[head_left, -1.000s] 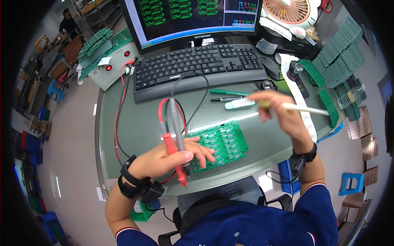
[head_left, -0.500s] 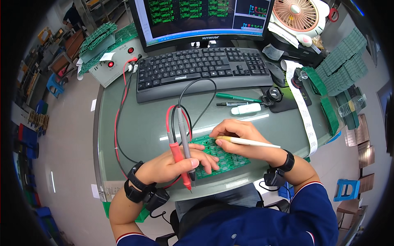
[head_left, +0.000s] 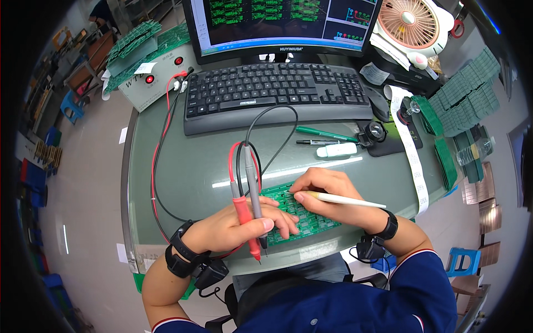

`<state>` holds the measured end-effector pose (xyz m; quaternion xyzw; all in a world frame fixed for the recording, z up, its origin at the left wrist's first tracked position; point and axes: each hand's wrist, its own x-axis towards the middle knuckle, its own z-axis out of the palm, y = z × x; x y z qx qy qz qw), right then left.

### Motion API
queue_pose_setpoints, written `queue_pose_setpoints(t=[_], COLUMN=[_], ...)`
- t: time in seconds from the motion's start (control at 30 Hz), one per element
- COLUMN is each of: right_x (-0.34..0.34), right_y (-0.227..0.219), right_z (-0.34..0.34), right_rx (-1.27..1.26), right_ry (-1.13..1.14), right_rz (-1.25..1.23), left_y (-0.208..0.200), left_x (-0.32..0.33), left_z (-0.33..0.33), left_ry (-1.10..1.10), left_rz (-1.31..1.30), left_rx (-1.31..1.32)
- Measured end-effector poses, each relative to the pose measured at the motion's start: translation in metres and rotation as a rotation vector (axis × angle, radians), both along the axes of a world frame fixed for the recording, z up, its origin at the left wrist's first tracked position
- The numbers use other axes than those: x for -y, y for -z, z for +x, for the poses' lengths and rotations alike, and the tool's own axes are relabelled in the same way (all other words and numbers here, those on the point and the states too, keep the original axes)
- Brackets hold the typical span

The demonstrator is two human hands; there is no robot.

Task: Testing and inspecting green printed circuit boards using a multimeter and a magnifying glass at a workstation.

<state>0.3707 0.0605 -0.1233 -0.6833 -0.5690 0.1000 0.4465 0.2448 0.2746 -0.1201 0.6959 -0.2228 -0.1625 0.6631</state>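
My left hand [head_left: 244, 225] grips a red test probe [head_left: 242, 210] and a grey test probe [head_left: 253, 186] under its thumb, tips pointing down toward the desk's near edge. Its fingertips rest on a green circuit board [head_left: 311, 221] lying on the desk. In my right hand [head_left: 327, 191], pinched by thumb and fingers, is a slim white pen-shaped tool [head_left: 350, 200] with a yellowish section near the grip. Its working end is hidden by the fingers, over the board's upper part. The left hand covers the board's left part.
Behind the board stand a black keyboard [head_left: 277, 91] and a monitor [head_left: 266, 28]. Probe cables [head_left: 157, 150] loop across the left to a grey box [head_left: 158, 83]. Pens, a white bottle-like item [head_left: 336, 150], a loupe [head_left: 373, 132] and a paper strip [head_left: 412, 155] lie right; boards are stacked [head_left: 466, 91] beyond.
The whole view has shifted slightly, with the hands appearing a little lower and to the right. Both hands keep their grips, and the board stays beneath them.
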Motion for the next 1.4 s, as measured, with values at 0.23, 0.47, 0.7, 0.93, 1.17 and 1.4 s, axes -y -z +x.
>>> queue_pose_setpoints(t=[0.23, 0.47, 0.7, 0.93, 1.17, 1.4], right_x=[0.0009, 0.0006, 0.0, -0.0011, -0.0004, -0.001], right_y=[-0.0074, -0.0073, -0.0068, -0.0059, -0.0014, -0.0026], right_z=[-0.0088, -0.0076, -0.0078, -0.0082, -0.0063, -0.0062], right_rx=[-0.263, -0.231, -0.213, -0.181, -0.074, -0.149], right_ry=[0.148, 0.142, 0.143, 0.144, 0.122, 0.132], right_rz=[-0.163, -0.161, -0.165, -0.162, -0.154, -0.16], left_y=[0.0011, 0.0015, 0.0014, 0.002, 0.0002, 0.0009], left_x=[-0.0001, 0.0004, 0.0003, -0.0003, 0.0041, 0.0044], left_z=[-0.0003, -0.0004, -0.0002, 0.0002, 0.0005, -0.0008], left_ry=[-0.003, -0.011, -0.011, -0.014, -0.047, -0.06], left_rz=[-0.004, -0.012, 0.007, 0.002, 0.03, 0.041], left_rx=[-0.001, -0.003, 0.003, -0.002, 0.028, 0.017])
